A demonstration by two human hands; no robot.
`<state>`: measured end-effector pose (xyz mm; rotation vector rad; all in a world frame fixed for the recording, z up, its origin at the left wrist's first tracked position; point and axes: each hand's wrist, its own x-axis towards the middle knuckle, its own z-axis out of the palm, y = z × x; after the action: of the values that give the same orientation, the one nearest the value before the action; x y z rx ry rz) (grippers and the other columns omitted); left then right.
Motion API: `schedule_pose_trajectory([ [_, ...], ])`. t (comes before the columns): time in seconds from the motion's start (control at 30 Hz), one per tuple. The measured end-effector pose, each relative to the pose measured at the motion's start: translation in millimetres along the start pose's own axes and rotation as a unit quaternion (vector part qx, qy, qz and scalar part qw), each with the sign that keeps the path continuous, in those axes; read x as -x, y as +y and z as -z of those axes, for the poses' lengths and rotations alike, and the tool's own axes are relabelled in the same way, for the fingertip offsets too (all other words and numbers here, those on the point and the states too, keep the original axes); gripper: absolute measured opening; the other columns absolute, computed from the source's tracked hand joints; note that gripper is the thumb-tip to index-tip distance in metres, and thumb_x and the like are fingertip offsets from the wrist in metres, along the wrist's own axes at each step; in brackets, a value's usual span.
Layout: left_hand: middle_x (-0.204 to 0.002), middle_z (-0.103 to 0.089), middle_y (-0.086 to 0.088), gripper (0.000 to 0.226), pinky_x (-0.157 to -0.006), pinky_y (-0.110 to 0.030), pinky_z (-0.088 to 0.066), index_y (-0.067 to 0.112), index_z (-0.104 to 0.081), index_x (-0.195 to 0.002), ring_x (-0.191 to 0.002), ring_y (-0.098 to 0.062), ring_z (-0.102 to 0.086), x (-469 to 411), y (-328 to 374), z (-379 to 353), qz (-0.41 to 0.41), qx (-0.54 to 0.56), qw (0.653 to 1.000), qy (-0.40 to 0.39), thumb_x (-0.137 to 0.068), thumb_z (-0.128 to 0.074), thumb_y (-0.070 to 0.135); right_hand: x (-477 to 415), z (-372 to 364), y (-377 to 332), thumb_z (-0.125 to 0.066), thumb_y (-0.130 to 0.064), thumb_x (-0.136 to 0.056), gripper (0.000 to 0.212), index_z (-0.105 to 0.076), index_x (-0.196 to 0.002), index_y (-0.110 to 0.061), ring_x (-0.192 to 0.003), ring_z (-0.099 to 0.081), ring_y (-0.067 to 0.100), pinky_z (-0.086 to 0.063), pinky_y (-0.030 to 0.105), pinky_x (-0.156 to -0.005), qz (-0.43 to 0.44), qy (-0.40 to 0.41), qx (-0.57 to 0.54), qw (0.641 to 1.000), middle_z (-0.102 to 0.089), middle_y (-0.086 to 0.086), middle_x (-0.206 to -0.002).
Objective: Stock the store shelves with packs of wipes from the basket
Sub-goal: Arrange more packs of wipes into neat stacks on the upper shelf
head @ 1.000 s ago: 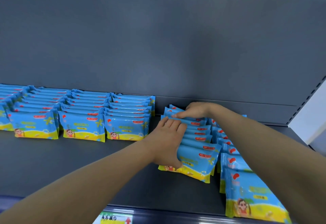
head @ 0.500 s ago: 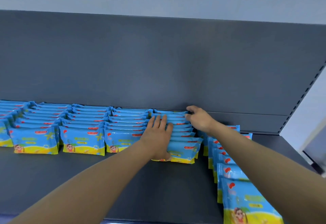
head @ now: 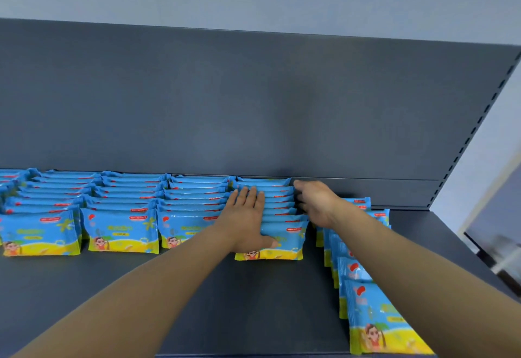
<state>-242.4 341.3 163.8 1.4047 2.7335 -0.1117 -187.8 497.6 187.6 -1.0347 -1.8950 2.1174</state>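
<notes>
The person's left hand (head: pixel 248 222) lies flat on top of a row of blue and yellow plastic wipe packs (head: pixel 284 235), which stand on edge one behind another. Its fingers are straight and close together, and the thumb rests on the printed face of the front pack. The right hand (head: pixel 318 205) is against the right side of that row, near its back end. It is blurred, and I cannot tell whether its fingers press the packs or curl round them.

The row stands on a dark grey metal shelf (head: pixel 197 287), and its rearmost pack sits just in front of the grey back panel (head: pixel 253 103). Touching its left side are more rows of the same packs (head: pixel 121 230), with their front faces roughly in line with its own. To its right, apart from it, a looser line of the same packs (head: pixel 375 324) runs forward to the shelf's front edge under the right forearm.
</notes>
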Motion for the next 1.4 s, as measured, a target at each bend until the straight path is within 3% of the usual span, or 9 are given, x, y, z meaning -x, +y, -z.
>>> schedule_pose_trajectory([
  [0.1,-0.156,0.016,-0.014,0.104,-0.116,-0.039,0.009,0.005,0.017,-0.146,-0.144,-0.029,0.015,0,-2,4,-0.016,-0.018,0.999,-0.023,-0.085,-0.042,0.066,11,1,3,-0.043,-0.027,-0.099,0.031,-0.058,-0.114,-0.003,-0.100,-0.063,0.028,-0.053,0.038,-0.079,-0.006,-0.038,-0.056,0.998,-0.063,0.015,-0.117],
  [0.23,-0.156,0.015,-0.015,0.101,-0.117,-0.043,0.010,0.004,0.017,-0.146,-0.144,-0.029,0.014,4,-4,7,-0.030,-0.057,0.998,-0.022,-0.087,-0.039,0.064,16,10,7,-0.044,-0.020,-0.099,0.039,-0.044,-0.134,-0.005,-0.129,-0.043,0.025,-0.036,0.037,-0.106,0.037,0.009,-0.069,0.997,-0.047,0.009,-0.139],
  [0.4,-0.157,0.005,-0.013,0.097,-0.117,-0.044,0.011,0.005,0.011,-0.147,-0.145,-0.026,0.006,9,-3,-1,-0.034,-0.084,0.995,0.033,-0.087,-0.033,0.067,31,12,15,-0.051,-0.002,-0.092,0.012,-0.060,-0.094,-0.010,-0.092,-0.063,0.016,-0.050,0.026,-0.072,0.012,-0.066,0.032,0.997,-0.067,0.006,-0.102],
  [0.53,-0.157,-0.001,-0.016,0.101,-0.117,-0.045,0.009,0.003,0.005,-0.148,-0.145,-0.028,0.000,8,2,-1,-0.023,-0.099,0.994,0.043,-0.084,-0.035,0.071,35,0,26,-0.055,0.020,-0.077,0.059,-0.049,-0.129,-0.006,-0.110,-0.060,0.028,-0.049,0.043,-0.096,0.004,-0.087,0.086,0.992,-0.063,0.011,-0.119],
  [0.63,-0.157,0.005,-0.014,0.107,-0.117,-0.044,0.010,0.005,0.009,-0.148,-0.145,-0.026,0.005,11,-1,-1,-0.029,-0.070,0.997,0.025,-0.081,-0.044,0.069,39,-2,28,-0.058,0.020,-0.077,0.074,-0.034,-0.142,-0.008,-0.115,-0.056,0.029,-0.045,0.044,-0.102,0.014,-0.067,0.089,0.994,-0.059,0.011,-0.122],
  [0.97,-0.157,-0.005,-0.013,0.094,-0.119,-0.042,0.005,0.005,-0.003,-0.148,-0.145,-0.026,-0.003,25,-8,-11,-0.040,-0.075,0.993,0.087,-0.085,-0.054,0.052,56,-3,41,-0.065,0.000,-0.084,0.055,-0.038,-0.132,-0.005,-0.099,-0.051,0.013,-0.046,0.026,-0.087,0.059,0.000,0.225,0.972,-0.051,-0.001,-0.109],
  [1.1,-0.099,-0.059,-0.002,0.072,-0.089,-0.038,-0.049,0.015,-0.055,-0.105,-0.092,-0.022,-0.059,38,-15,-21,-0.089,-0.101,0.964,0.229,-0.051,-0.083,0.053,63,-1,38,-0.063,0.003,-0.083,0.075,-0.022,-0.145,-0.008,-0.106,-0.048,0.015,-0.043,0.027,-0.090,0.074,0.004,0.274,0.959,-0.049,0.004,-0.123],
  [1.27,-0.079,-0.058,0.002,0.051,-0.064,-0.029,-0.050,0.018,-0.064,-0.086,-0.073,-0.017,-0.056,44,-17,-20,-0.095,-0.086,0.958,0.256,-0.047,-0.088,0.040,68,-6,31,-0.060,0.004,-0.085,0.061,-0.034,-0.139,-0.010,-0.099,-0.048,0.012,-0.047,0.021,-0.078,0.124,0.022,0.302,0.945,-0.049,0.006,-0.130],
  [1.4,-0.080,-0.057,0.000,0.039,-0.066,-0.031,-0.045,0.015,-0.067,-0.085,-0.077,-0.021,-0.054,48,-14,-13,-0.080,-0.031,0.966,0.243,-0.054,-0.087,0.027,64,-10,33,-0.059,0.004,-0.080,0.061,-0.042,-0.135,-0.013,-0.123,-0.042,0.024,-0.048,0.032,-0.095,0.196,0.090,0.363,0.906,-0.040,0.007,-0.135],
])
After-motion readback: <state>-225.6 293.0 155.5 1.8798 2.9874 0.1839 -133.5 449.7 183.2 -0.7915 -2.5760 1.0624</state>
